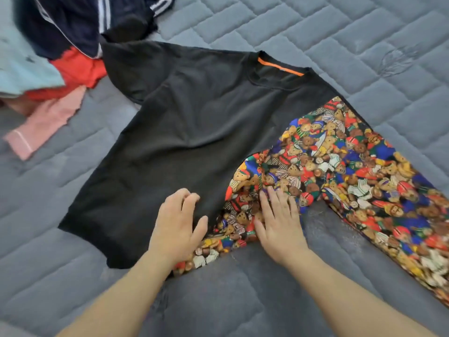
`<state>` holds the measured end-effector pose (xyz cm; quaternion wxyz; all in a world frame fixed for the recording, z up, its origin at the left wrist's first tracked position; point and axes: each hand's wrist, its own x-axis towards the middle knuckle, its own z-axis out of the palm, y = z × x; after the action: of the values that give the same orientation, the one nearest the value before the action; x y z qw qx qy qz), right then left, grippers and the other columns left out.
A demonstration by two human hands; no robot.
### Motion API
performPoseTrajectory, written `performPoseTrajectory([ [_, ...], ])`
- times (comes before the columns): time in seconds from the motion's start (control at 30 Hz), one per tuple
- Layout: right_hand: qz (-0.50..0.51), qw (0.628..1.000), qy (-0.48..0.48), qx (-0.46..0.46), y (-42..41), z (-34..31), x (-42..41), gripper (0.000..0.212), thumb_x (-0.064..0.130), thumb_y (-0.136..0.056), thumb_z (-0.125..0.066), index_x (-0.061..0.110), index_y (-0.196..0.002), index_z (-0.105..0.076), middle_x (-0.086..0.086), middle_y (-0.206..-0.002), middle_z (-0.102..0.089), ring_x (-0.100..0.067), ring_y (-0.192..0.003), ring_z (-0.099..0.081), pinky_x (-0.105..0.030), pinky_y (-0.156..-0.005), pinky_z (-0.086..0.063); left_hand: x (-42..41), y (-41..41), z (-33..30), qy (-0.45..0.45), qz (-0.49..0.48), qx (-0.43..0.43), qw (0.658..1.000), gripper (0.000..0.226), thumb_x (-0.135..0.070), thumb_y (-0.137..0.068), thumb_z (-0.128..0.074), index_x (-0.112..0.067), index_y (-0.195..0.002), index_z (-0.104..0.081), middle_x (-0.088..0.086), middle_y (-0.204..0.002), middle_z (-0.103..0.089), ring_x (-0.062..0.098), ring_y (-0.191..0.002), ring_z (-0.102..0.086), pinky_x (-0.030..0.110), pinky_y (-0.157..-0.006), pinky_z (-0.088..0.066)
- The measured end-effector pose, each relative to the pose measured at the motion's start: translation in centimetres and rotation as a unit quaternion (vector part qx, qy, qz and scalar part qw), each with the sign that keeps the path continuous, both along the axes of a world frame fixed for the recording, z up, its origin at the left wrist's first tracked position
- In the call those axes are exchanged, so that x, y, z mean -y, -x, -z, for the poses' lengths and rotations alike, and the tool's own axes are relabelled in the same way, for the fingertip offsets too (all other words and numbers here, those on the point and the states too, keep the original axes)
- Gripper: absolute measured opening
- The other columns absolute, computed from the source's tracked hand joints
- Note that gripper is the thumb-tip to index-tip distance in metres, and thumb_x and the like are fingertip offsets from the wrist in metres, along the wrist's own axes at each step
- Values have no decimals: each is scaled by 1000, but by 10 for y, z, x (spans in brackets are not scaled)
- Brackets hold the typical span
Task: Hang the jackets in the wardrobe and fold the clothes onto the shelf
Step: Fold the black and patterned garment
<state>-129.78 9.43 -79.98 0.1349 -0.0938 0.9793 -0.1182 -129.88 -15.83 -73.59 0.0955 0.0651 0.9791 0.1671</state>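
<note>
Black shirt (194, 132) lies spread flat on the grey quilted bed cover (340, 32), neck with orange label (279, 66) at the far end from the hands, hem nearest them. Its one side and sleeve are a teddy-bear print panel (340, 166), which runs out to the right of the right hand.

Left hand (179, 220) rests on the black fabric near the hem, fingers bent with the tips digging in a little. Looks like it is pinning or bunching the cloth; can't tell whether it actually has a pinch of it. Right hand (279, 220) lies flat on the print panel, fingers straight and slightly spread, pressing down. The two hands are just beside each other, not touching, either side of the black/print seam.

Judgement: laid face-down and flat so it can be folded. Hands sit at the seam to smooth out the rumpled print fabric between them before the first fold. Folding not yet started; the left sleeve, far beyond the left hand, is also unfolded.

Containers: none in view. No wardrobe, no shelf, no basket. The only holding surface is the bed cover.

Pile of unsorted clothes (60, 45) sits well beyond and left of the left hand: navy with white stripes, red, pink, pale blue. Loose, overlapping, partly blurred.
</note>
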Motion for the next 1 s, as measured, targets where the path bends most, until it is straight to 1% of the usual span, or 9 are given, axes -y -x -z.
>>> performPoseTrajectory([
  [0.07,-63,997,42,-19,-29,-4,-4,64,38,-91,-40,12,-150,-38,-9,-156,-32,-30,-147,-25,-49,-119,-12,4,-48,-6,37,111,-38,992,41,-47,-76,-59,-13,-99,-57,5,-95,-51,30,-80,-50,41,-69,-39],
  [0.13,-158,986,33,-35,-52,-6,-8,67,33,-81,-48,13,-145,-44,-7,-147,-41,-30,-140,-34,-50,-118,-17,15,-86,5,113,187,15,976,43,-49,-71,-61,-14,-96,-59,5,-93,-53,29,-77,-49,41,-66,-36],
  [0.27,-154,986,-9,-71,-45,-9,9,52,22,-70,-62,12,-121,-62,-10,-113,-57,-37,-106,-56,-50,-99,-41,20,-106,18,247,54,98,963,43,-38,-60,-74,-12,-93,-64,13,-94,-57,34,-77,-52,40,-62,-43],
  [0.33,-135,988,-44,-63,-34,-22,23,34,15,-70,-70,13,-104,-66,-11,-98,-60,-37,-90,-59,-45,-79,-48,8,-102,7,276,13,121,953,33,-31,-73,-73,-13,-97,-63,13,-101,-56,35,-84,-56,41,-65,-47],
  [0.47,-176,975,-117,74,-30,-57,21,33,22,-92,-51,19,-124,-56,-8,-122,-56,-33,-117,-49,-40,-95,-39,-25,-108,-30,211,32,303,929,36,-32,-96,-43,-12,-123,-56,12,-127,-56,31,-114,-57,36,-88,-46],
  [0.6,-234,926,-209,211,-60,-79,-18,35,27,-98,-41,15,-126,-57,-11,-129,-57,-32,-123,-47,-40,-101,-37,-97,-152,-51,20,14,578,816,24,-25,-87,-47,-13,-102,-60,11,-89,-68,28,-76,-68,30,-67,-52],
  [0.67,-238,908,-231,255,-76,-81,-43,35,24,-97,-40,13,-126,-57,-11,-131,-53,-32,-127,-42,-46,-109,-30,-131,-171,-46,21,45,610,791,10,-25,-91,-55,-20,-101,-57,4,-93,-65,28,-100,-69,29,-73,-52],
  [0.8,-190,926,-182,273,-83,-85,-59,36,23,-96,-41,14,-128,-56,-12,-132,-48,-31,-125,-41,-47,-107,-31,-139,-157,-35,50,34,522,851,25,-26,-100,-48,-17,-118,-62,11,-129,-63,27,-120,-59,31,-94,-47],
  [1.0,-138,944,-147,261,-78,-86,-12,39,31,-97,-41,13,-131,-50,-15,-134,-42,-34,-125,-39,-45,-104,-35,-46,-96,-51,133,-71,370,917,34,-31,-96,-40,-17,-125,-51,8,-130,-52,30,-116,-52,42,-99,-45],
])
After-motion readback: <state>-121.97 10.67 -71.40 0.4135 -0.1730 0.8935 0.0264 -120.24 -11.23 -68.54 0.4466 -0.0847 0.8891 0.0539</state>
